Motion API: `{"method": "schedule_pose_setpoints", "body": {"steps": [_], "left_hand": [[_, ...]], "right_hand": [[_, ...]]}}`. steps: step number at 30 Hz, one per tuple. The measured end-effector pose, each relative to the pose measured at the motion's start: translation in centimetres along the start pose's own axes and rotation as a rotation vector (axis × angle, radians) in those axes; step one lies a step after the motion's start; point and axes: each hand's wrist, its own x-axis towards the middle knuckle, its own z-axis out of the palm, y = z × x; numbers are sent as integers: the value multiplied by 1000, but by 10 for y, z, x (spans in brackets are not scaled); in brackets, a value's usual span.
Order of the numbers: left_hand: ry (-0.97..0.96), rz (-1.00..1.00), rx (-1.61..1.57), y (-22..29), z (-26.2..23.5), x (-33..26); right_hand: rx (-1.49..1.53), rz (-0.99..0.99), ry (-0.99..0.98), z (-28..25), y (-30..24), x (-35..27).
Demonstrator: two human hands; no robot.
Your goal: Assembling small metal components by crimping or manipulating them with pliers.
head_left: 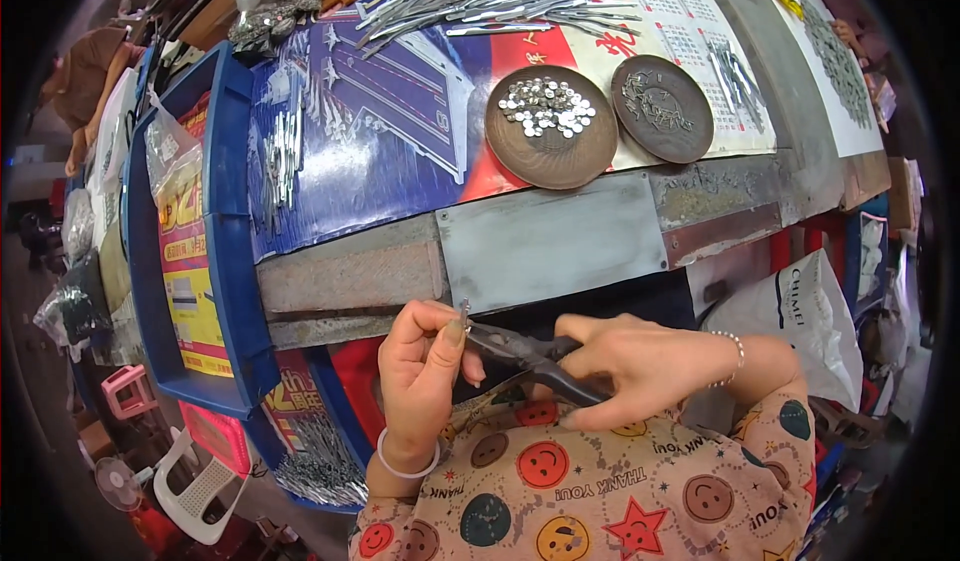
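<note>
My left hand pinches a small metal piece between thumb and fingertips, just in front of the bench edge. Wrapped round the dark handles of a pair of pliers is my right hand. The pliers' jaws point left and meet the small piece at my left fingertips; how they grip it is too small to tell. Beyond my hands, a pale metal plate lies on the bench edge. Behind it stand a brown dish of shiny round discs and another brown dish with small metal bits.
A long pile of thin metal strips covers the bench's far side. Smaller bunches of strips lie left and right. A blue tray stands at left, a blue bin of metal parts below. A white bag hangs at right.
</note>
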Motion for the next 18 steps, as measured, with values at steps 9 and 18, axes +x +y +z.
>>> {"method": "schedule_pose_setpoints", "body": {"steps": [9, 18], "left_hand": [[-21, -119, -102, 1, -17, -18], [-71, -161, -565, -12, -53, -48]], "right_hand": [[57, -18, 299, 20, 8, -6], [-65, -51, 357, 40, -1, 8]]}}
